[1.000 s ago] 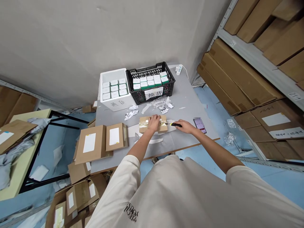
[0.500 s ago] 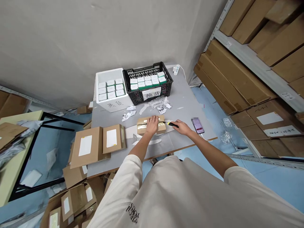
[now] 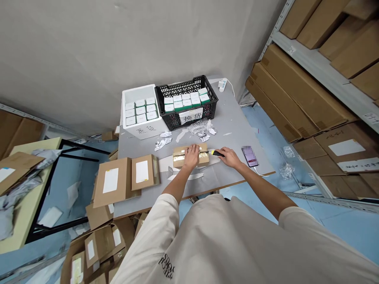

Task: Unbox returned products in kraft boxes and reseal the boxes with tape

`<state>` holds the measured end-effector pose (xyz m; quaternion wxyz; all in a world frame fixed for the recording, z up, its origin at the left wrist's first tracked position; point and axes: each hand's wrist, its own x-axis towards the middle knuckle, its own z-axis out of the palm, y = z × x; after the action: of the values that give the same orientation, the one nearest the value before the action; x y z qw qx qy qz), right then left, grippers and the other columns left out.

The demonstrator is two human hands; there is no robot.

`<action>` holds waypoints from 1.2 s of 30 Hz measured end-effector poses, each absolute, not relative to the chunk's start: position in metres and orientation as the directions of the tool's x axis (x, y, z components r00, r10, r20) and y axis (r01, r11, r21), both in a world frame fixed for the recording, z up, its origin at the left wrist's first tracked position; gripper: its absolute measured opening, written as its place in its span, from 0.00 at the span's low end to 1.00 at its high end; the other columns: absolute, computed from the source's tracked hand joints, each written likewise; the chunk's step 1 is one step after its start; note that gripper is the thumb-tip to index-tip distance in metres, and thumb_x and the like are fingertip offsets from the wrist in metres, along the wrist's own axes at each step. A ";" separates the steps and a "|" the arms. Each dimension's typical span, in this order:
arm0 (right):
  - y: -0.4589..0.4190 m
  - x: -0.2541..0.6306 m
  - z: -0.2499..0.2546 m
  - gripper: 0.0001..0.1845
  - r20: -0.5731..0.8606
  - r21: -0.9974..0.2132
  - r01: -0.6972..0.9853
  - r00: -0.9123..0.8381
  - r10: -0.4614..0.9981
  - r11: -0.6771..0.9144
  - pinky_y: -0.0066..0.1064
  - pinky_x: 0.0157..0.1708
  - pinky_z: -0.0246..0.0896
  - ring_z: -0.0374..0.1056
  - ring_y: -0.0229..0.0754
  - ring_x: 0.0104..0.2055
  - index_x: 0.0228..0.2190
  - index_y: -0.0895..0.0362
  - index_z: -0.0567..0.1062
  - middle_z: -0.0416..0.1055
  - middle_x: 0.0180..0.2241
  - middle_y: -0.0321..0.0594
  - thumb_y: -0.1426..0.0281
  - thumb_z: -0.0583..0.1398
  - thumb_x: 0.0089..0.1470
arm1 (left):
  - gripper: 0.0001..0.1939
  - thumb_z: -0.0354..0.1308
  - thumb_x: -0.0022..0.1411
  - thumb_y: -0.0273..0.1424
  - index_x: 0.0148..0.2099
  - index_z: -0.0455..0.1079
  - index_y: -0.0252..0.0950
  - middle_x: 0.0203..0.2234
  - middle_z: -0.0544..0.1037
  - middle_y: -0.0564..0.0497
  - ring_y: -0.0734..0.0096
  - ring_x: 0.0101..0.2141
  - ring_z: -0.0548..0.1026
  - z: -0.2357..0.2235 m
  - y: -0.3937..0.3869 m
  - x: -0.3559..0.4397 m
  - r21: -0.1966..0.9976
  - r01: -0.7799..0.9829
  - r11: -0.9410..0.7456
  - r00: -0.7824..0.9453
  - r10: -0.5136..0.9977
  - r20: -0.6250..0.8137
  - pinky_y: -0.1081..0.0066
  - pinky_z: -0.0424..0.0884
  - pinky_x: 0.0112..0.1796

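Left hand (image 3: 192, 156) flat, right hand (image 3: 230, 157) gripping

Left presses a small box (image 3: 178, 156) on the table's (image 3: 213, 179) near side, hiding some tape. Right holds a knife (image 3: 218, 153) at its right end. Far off, a black crate's (image 3: 209, 113) sign (image 3: 191, 116) says 换货. White tub (image 3: 152, 129) writing is hard to read.

Crate (image 3: 175, 120) walls the back — room lies right of it.

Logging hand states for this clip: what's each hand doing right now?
Left hand: pressed on the taped box.
Right hand: closed around the black-and-yellow cutter.
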<state>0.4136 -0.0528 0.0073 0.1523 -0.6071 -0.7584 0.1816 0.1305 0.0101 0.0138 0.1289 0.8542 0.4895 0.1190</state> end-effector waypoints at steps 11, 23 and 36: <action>-0.038 0.409 -0.008 0.24 -0.006 -0.683 0.727 0.086 0.996 -0.067 0.43 0.54 0.66 0.71 0.52 0.51 0.56 0.53 0.75 0.73 0.50 0.47 0.61 0.61 0.60 | 0.30 0.41 0.74 0.37 0.73 0.56 0.32 0.71 0.59 0.38 0.53 0.71 0.53 0.013 0.006 0.123 0.302 0.810 -0.502 0.502 0.861 0.084 0.50 0.44 0.69; -0.042 0.356 0.006 0.22 -0.069 -0.816 0.578 -0.107 0.992 0.006 0.41 0.52 0.68 0.74 0.50 0.51 0.53 0.50 0.74 0.78 0.50 0.41 0.58 0.61 0.59 | 0.47 0.61 0.63 0.52 0.75 0.50 0.39 0.74 0.48 0.35 0.39 0.71 0.50 0.010 -0.036 0.015 0.288 0.919 -0.268 0.281 0.960 -0.004 0.44 0.50 0.67; -0.040 0.351 0.035 0.25 -0.051 -0.783 0.613 0.116 0.992 -0.111 0.38 0.41 0.68 0.74 0.48 0.38 0.53 0.50 0.74 0.80 0.38 0.40 0.52 0.60 0.58 | 0.42 0.57 0.66 0.54 0.74 0.53 0.43 0.61 0.65 0.36 0.44 0.57 0.71 0.034 -0.024 0.024 0.405 0.892 -0.199 0.266 0.957 -0.116 0.55 0.68 0.55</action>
<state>0.3511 -0.0404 0.0350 0.3098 -0.6796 -0.5902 0.3062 0.0239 -0.0239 0.0344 0.2002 0.7701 0.6003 0.0806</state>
